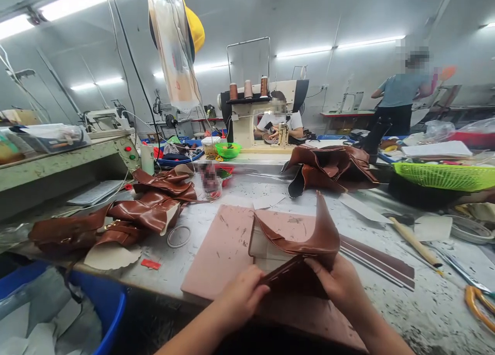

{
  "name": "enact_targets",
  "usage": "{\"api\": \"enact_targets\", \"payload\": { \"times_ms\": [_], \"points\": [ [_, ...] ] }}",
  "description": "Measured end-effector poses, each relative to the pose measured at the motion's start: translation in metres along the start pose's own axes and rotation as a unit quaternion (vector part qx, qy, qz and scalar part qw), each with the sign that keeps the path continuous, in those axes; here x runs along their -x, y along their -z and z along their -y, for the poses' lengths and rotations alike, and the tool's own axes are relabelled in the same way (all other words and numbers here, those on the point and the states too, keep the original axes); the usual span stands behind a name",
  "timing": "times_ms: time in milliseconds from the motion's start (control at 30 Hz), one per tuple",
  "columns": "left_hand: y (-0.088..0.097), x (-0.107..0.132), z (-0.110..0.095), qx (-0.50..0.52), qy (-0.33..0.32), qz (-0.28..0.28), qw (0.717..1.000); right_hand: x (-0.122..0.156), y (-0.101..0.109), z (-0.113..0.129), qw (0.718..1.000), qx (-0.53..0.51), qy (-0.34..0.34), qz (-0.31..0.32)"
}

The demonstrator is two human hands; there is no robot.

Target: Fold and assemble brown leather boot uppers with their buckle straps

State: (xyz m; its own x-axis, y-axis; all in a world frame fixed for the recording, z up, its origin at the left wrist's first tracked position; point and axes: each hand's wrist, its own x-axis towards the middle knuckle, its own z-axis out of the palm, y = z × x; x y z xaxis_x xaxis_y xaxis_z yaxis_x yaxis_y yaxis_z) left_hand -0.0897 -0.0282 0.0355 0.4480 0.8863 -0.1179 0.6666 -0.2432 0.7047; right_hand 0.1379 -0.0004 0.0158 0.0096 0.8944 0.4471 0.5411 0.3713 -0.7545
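Obstacle beside right hand point(342, 278): brown strips point(381, 257)

The pale tabletop point(436, 306) is flecked all over with dark marks. A pink board point(216, 252) lies flat at its near edge. To the left of that I see a heap of brown leather pieces point(145, 210), a pale ring point(169, 237) and a red scrap point(150, 264); another leather heap point(332, 172) sits farther back. On the right lie brown strips point(379, 259), a dark-ended rod point(415, 241) and orange-handled scissors point(469, 298).
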Motion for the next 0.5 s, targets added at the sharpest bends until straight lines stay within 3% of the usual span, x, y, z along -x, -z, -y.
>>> {"api": "enact_targets", "payload": {
  "times_ms": [100, 167, 233, 267, 300, 367, 433, 500],
  "points": [
    [-0.008, 0.008, 0.020, 0.028, 0.039, -0.019, 0.999, 0.001, 0.000, -0.010, 0.996, -0.026, -0.085, 0.032],
    [-0.012, 0.012, 0.025, 0.042, 0.046, -0.041, 0.997, 0.011, 0.003, -0.007, 0.994, -0.012, -0.108, -0.022],
    [-0.015, 0.011, 0.027, 0.041, 0.041, -0.068, 0.996, 0.029, 0.005, -0.001, 0.993, -0.006, -0.063, -0.097],
    [-0.015, 0.010, 0.028, 0.039, 0.035, -0.078, 0.996, 0.040, 0.006, 0.003, 0.996, -0.024, -0.018, -0.088],
    [-0.015, 0.009, 0.029, 0.043, 0.027, -0.083, 0.995, 0.052, 0.006, 0.006, 0.997, -0.058, 0.028, -0.032],
    [-0.013, 0.009, 0.034, 0.065, 0.011, -0.082, 0.995, 0.077, 0.008, 0.010, 0.968, -0.148, 0.063, 0.194],
    [-0.009, 0.010, 0.039, 0.091, 0.008, -0.076, 0.993, 0.098, 0.017, 0.011, 0.905, -0.177, 0.009, 0.388],
    [-0.004, 0.008, 0.044, 0.092, 0.025, -0.098, 0.991, 0.116, 0.035, 0.010, 0.878, -0.124, -0.069, 0.458]
  ]
}}
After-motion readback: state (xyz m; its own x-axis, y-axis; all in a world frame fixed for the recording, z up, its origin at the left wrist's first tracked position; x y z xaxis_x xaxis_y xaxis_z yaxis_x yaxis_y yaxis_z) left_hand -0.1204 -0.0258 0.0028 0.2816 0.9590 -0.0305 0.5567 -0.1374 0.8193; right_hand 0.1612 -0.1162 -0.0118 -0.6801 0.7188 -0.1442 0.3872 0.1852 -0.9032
